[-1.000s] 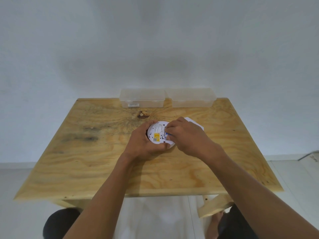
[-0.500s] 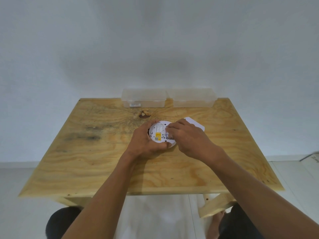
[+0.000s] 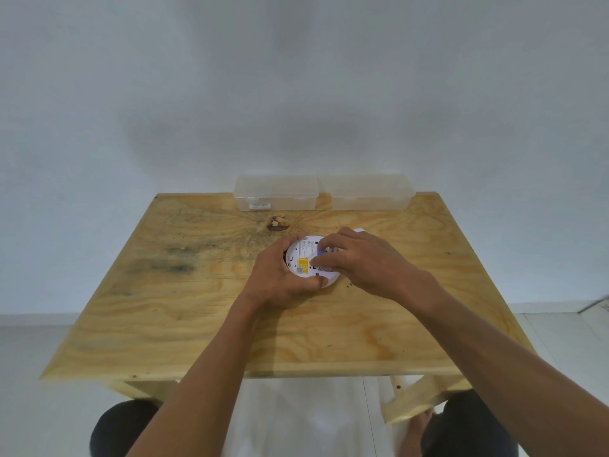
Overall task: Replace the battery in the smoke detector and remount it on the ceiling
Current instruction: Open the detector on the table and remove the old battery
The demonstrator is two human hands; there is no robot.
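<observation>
A white smoke detector (image 3: 304,260) lies back-up on the wooden counter (image 3: 184,311). The left hand (image 3: 280,278) grips its rim. The right hand (image 3: 359,262) fingers (image 3: 324,247) pinch a small blue part at its centre.

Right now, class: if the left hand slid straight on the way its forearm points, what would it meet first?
The left hand already grips the smoke detector; beyond that, probably the right hand's fingers, though depth is unclear.

Round white smoke detector (image 3: 306,262) lies back-side up on the wooden table (image 3: 197,308), about mid-width and nearer the far edge; yellow label and small printed markings show, blue bit (image 3: 320,252) at its centre
</observation>
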